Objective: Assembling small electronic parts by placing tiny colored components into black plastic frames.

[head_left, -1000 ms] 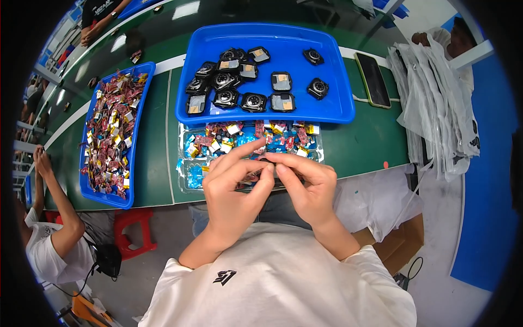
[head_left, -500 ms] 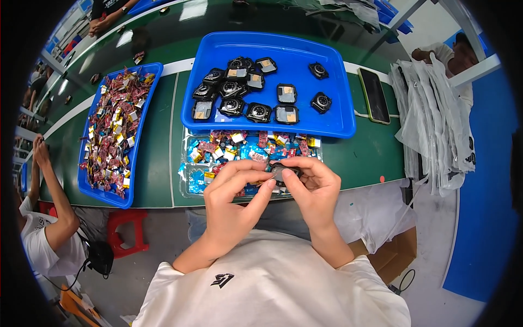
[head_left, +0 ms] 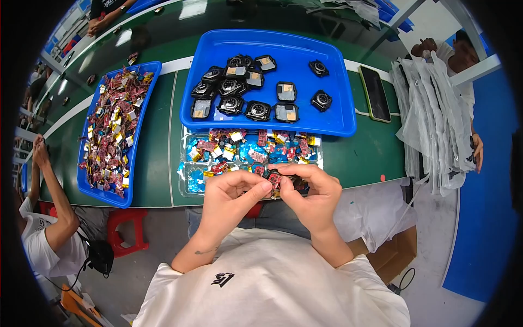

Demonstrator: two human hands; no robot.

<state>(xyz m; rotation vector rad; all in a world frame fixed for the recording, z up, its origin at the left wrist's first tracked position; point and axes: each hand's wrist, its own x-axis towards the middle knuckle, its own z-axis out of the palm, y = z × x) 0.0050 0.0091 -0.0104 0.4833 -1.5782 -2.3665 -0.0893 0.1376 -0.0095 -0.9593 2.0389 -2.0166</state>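
Above the near edge of the table, my two hands meet over a small black watch case [head_left: 297,183] with a red circuit board [head_left: 275,179] showing at its opening. My right hand [head_left: 311,195] is closed round the case, thumb in front and forefinger along the top. The thumb and fingers of my left hand [head_left: 231,201] pinch at its left edge; the fingertips hide exactly what they grip. Behind and beneath the hands lies a clear plastic tray [head_left: 183,177] of red boards, small white-and-yellow batteries and blue film pieces.
Beyond stands a large blue tray [head_left: 321,122] holding several black watch cases [head_left: 258,111]. A narrower blue tray [head_left: 129,188] heaped with small parts is at left. A phone [head_left: 373,94] and hanging plastic sheets [head_left: 433,120] are at right. Other people sit left and right.
The grey face of the watch case no longer shows; a red circuit board is visible between my fingers. Both hands have turned slightly and lowered a little. The person at right has shifted.
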